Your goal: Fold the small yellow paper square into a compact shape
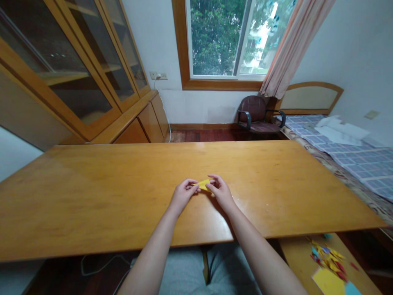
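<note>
A small folded piece of yellow paper (203, 184) is held just above the wooden table (92, 192), near its middle. My left hand (183, 194) pinches its left end with fingers closed. My right hand (220, 191) pinches its right end, fingers curled over it. Both forearms reach out from the table's near edge.
A low wooden bench (299, 256) at lower right carries a yellow sheet (328, 281) and several coloured paper scraps (327, 254). A bed (353, 155) lies to the right, a dark chair (257, 114) under the window, and glass-fronted cabinets (76, 78) along the left wall.
</note>
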The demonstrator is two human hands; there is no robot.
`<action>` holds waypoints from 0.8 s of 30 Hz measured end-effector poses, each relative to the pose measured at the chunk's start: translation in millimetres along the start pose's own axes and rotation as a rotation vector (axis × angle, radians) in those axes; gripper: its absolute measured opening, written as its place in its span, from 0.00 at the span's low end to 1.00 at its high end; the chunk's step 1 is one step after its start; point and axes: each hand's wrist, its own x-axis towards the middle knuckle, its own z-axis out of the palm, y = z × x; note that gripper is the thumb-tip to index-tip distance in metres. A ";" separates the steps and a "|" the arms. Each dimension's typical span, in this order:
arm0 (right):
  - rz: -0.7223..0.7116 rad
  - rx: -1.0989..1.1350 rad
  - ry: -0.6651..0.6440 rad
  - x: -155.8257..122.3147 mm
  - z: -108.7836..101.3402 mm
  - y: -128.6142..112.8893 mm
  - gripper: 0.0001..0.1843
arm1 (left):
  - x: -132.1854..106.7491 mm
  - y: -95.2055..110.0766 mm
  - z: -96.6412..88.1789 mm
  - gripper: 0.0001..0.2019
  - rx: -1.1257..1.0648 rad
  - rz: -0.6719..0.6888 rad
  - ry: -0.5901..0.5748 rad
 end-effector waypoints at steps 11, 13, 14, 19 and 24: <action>-0.024 -0.002 0.008 1.6 -1.4 4.0 0.21 | -1.5 1.9 -0.5 0.16 0.030 0.017 0.011; -0.026 -0.004 0.002 1.4 -1.6 3.6 0.20 | -2.3 2.5 -0.3 0.16 0.041 0.025 0.001; -0.026 -0.007 -0.002 1.3 -1.7 3.3 0.20 | -2.5 2.3 -0.2 0.15 0.054 0.036 -0.005; -0.020 -0.042 -0.017 0.5 -1.0 2.5 0.21 | -1.8 -2.0 0.0 0.14 0.197 0.110 -0.035; -0.034 -0.069 -0.011 -0.9 -0.6 1.1 0.21 | -1.9 -3.4 -0.3 0.13 0.171 0.068 -0.040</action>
